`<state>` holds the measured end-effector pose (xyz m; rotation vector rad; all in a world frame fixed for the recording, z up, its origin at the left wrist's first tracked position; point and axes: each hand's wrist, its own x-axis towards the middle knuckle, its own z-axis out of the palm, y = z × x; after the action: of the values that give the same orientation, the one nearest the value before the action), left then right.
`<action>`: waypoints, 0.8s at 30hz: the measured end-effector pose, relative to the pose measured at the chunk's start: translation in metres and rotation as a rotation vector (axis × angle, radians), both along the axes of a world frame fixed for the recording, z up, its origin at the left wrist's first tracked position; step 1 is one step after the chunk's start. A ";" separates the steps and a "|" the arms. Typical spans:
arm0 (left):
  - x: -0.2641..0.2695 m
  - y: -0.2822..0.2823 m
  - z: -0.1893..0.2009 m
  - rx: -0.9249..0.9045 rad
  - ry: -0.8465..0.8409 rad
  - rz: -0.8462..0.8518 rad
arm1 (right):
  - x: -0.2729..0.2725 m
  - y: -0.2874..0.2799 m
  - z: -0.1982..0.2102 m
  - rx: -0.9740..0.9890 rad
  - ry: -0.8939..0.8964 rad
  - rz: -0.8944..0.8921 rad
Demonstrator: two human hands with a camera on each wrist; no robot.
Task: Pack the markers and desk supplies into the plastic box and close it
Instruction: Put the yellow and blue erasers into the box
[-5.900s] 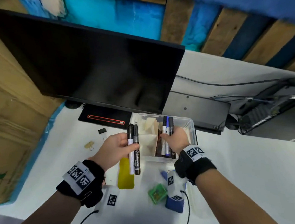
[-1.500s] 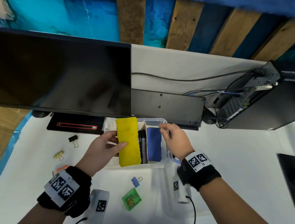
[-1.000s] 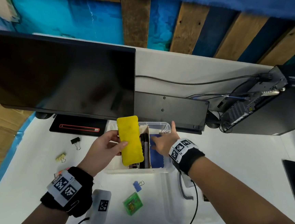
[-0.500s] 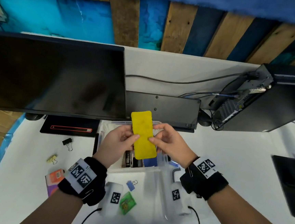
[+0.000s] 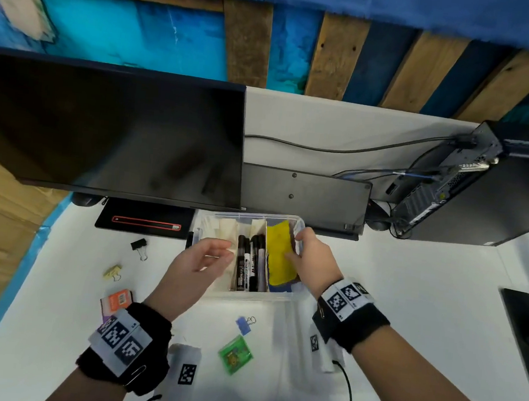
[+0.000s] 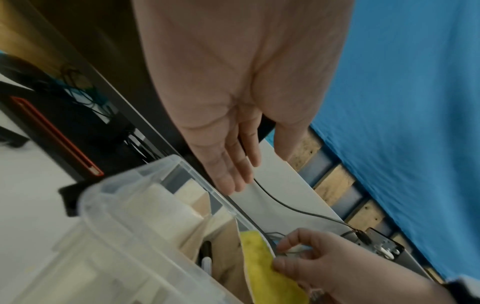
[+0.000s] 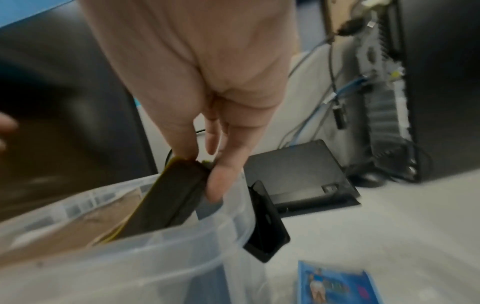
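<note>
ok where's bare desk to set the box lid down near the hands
Bare white desk lies right of the plastic box, up to the black pad. Left of the box is crowded: black binder clip, yellow clip, orange pack. The front holds the blue clip and green case.

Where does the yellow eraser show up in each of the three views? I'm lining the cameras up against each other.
Head: yellow eraser at centre, in the right compartment of the clear plastic box, held by the right hand.
Left wrist: bottom centre, same hand pinching it.
Right wrist: left of centre, showing its dark underside.
Shared landmark: the box rim.
</note>
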<state>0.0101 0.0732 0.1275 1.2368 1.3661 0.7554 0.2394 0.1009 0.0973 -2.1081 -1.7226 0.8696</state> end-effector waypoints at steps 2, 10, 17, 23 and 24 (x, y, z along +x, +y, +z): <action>-0.010 -0.003 0.000 0.020 -0.020 0.049 | -0.010 0.002 0.001 -0.030 -0.213 0.118; -0.078 -0.011 -0.027 0.097 0.206 0.360 | -0.009 -0.004 -0.011 -0.038 -0.671 0.391; -0.142 -0.042 -0.102 -0.486 0.728 0.485 | 0.002 -0.017 -0.006 0.101 -0.327 0.193; -0.146 -0.054 -0.134 -0.543 0.681 0.423 | -0.040 -0.041 0.012 0.348 0.114 0.320; -0.147 -0.053 -0.134 -0.536 0.632 0.414 | -0.051 -0.044 0.015 0.321 0.189 0.372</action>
<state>-0.1367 0.0199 -0.0064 0.7851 2.2122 0.2182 0.1882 0.0566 0.1124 -1.4817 -2.0256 0.7890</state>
